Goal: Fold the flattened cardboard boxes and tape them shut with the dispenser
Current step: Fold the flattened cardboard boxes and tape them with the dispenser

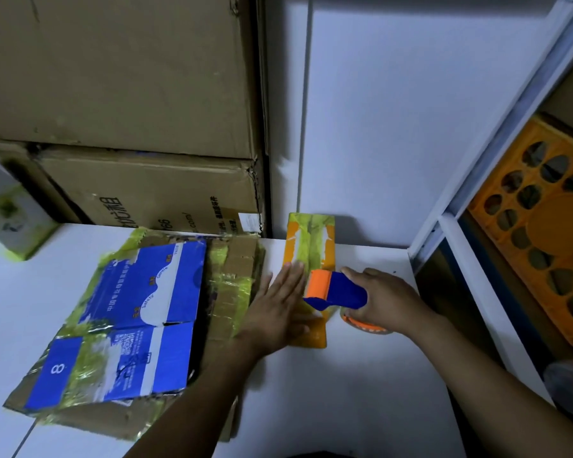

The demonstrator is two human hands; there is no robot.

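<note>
The orange box (311, 246) lies on the white worktop (361, 391). The left hand (275, 305) presses flat on it, fingers straight. The right hand (391, 302) grips the tape dispenser (336, 290), which sits on the box's top. Flattened blue cardboard (136, 312) crowds the box's left, with brown cartons (146, 193) stacked behind. An orange crate (540, 226) sits shelved to the box's right.

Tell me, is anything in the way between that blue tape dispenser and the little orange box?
Nothing visible. The right hand grips the tape dispenser, whose orange head sits on the orange box. The left hand presses flat on the box just beside it, to the left.
</note>
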